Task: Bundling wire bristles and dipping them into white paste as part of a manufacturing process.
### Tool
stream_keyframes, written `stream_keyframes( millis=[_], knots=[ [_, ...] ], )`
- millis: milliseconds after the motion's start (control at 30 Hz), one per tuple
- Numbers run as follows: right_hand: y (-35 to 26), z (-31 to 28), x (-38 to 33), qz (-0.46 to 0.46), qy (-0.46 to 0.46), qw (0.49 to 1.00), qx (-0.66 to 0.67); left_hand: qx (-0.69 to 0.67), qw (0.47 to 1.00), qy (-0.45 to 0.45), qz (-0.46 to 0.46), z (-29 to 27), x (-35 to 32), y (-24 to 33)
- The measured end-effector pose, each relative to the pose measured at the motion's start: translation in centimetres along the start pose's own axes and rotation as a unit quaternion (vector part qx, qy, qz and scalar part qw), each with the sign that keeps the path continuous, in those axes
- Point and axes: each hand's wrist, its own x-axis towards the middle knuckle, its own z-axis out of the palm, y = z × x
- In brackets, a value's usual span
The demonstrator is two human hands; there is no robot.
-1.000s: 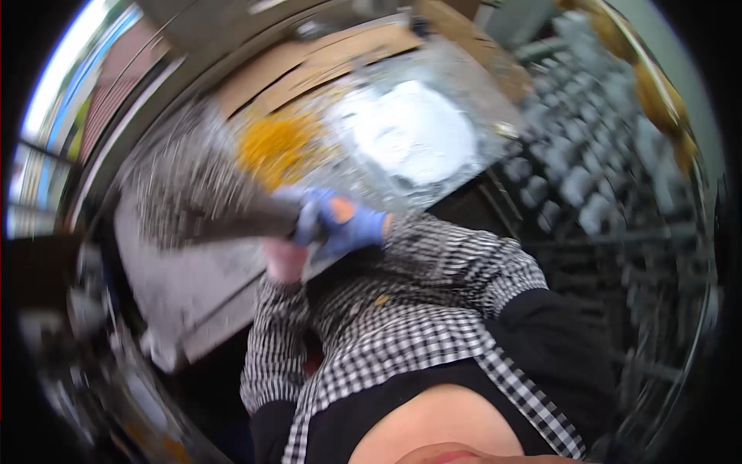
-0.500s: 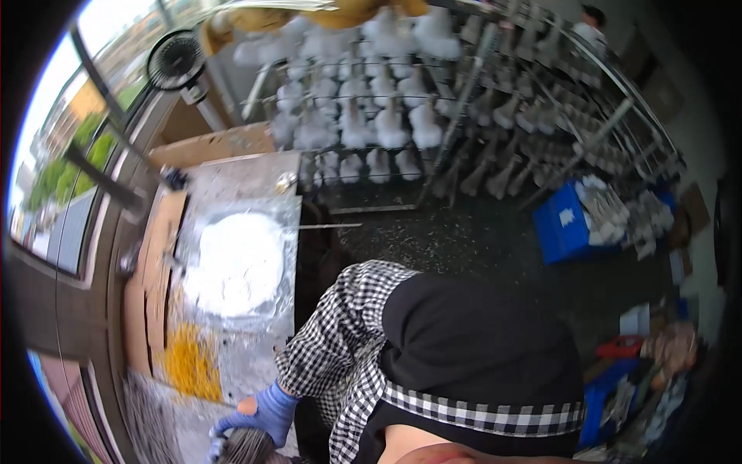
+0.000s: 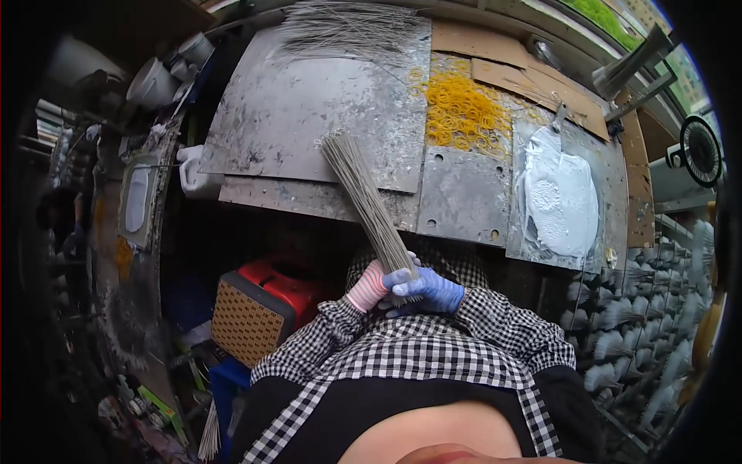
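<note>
A long bundle of thin grey wires (image 3: 365, 197) slants from the bench's front part down to my waist, its far end over the grey board (image 3: 286, 116). My left hand (image 3: 372, 286), in a pink-striped glove, closes round the near end of the bundle. Against it, my right hand (image 3: 433, 292) in a blue glove also wraps that end, its fingers meeting those of the left. The wires' near tips show only partly between the gloves. Many more loose grey wires (image 3: 348, 31) lie at the back of the board.
Yellow rubber bands (image 3: 464, 112) are heaped right of the board. Further right, white paste (image 3: 558, 193) covers a plate. A black fan (image 3: 702, 151) and racks of white brush-like pieces (image 3: 626, 340) stand at the right. A red-and-black box (image 3: 255, 313) sits below the bench, left.
My view has swung left from the racks to face the bench. Earlier only the blue-gloved right hand showed, on the grey bundle; now both hands hold the bundle at my waist.
</note>
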Motion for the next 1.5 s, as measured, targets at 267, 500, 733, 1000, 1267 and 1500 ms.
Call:
stream_keyframes(
  millis=[267, 500, 733, 1000, 1267, 1500],
  knots=[
    [-4.5, 5.5, -2.7, -0.098, 0.046, 0.962, -0.25, -0.068, 0.997, 0.018, -0.03, 3.1, -1.0, 6.9],
    [-0.6, -0.7, 1.7, -0.296, 0.088, 0.855, -0.417, 0.085, 0.988, 0.022, 0.127, -1.2, 1.2, -1.8],
    [-4.8, 5.5, -3.3, -0.15, 0.139, 0.926, -0.316, -0.045, 0.997, -0.046, 0.033, 4.7, -1.6, 8.6],
    [-0.9, -1.4, 0.4, -0.021, 0.139, 0.976, -0.164, -0.056, 0.992, 0.083, -0.078, 1.8, -0.1, 0.4],
    [-5.0, 4.4, -2.7, -0.255, 0.09, 0.824, -0.498, 0.047, 0.988, 0.042, 0.143, 4.4, -1.1, 7.6],
    [-0.1, -3.0, 1.1, -0.072, 0.11, 0.972, -0.192, 0.081, 0.995, 0.059, -0.012, -0.1, 0.2, -0.9]
  ],
)
